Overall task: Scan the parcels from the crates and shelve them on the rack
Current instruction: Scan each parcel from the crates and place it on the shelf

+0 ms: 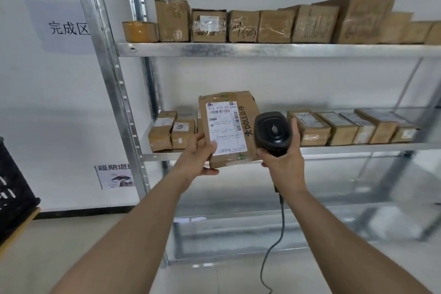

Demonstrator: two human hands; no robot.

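My left hand (199,155) grips the lower left corner of a brown cardboard parcel (248,112) with a white shipping label facing me. It is held upright in front of the rack's middle shelf (346,148). My right hand (284,162) holds a black corded barcode scanner (272,132) just right of the parcel, its head level with the label. The scanner's cable hangs down toward the floor.
The metal rack's top shelf (262,49) carries a row of cardboard boxes. Small parcels sit on the middle shelf at left (171,132) and right (346,127). A black crate (14,193) stands at the left edge. Lower shelves look bare.
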